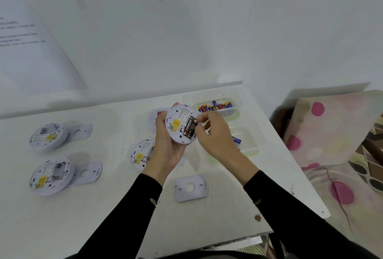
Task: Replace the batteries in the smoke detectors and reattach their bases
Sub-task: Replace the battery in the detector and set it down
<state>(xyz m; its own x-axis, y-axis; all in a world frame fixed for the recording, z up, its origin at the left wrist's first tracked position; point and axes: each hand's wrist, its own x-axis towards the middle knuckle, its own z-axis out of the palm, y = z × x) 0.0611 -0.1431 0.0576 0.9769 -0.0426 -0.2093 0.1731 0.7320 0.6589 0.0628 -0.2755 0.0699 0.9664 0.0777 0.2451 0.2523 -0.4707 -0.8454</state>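
Right hand (215,132): EVEREADY battery (189,127) in detector (178,113)

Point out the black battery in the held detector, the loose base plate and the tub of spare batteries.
black battery (189,127): head view, on its printed label.
loose base plate (182,192): head view, flat part left of its hole.
tub of spare batteries (227,111): head view, its front wall.

Bright even light, washed-out whites, soft shadows, slight overall blur, wide-angle bending at edges

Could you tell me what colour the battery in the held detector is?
The battery is black, white-lettered; head view.
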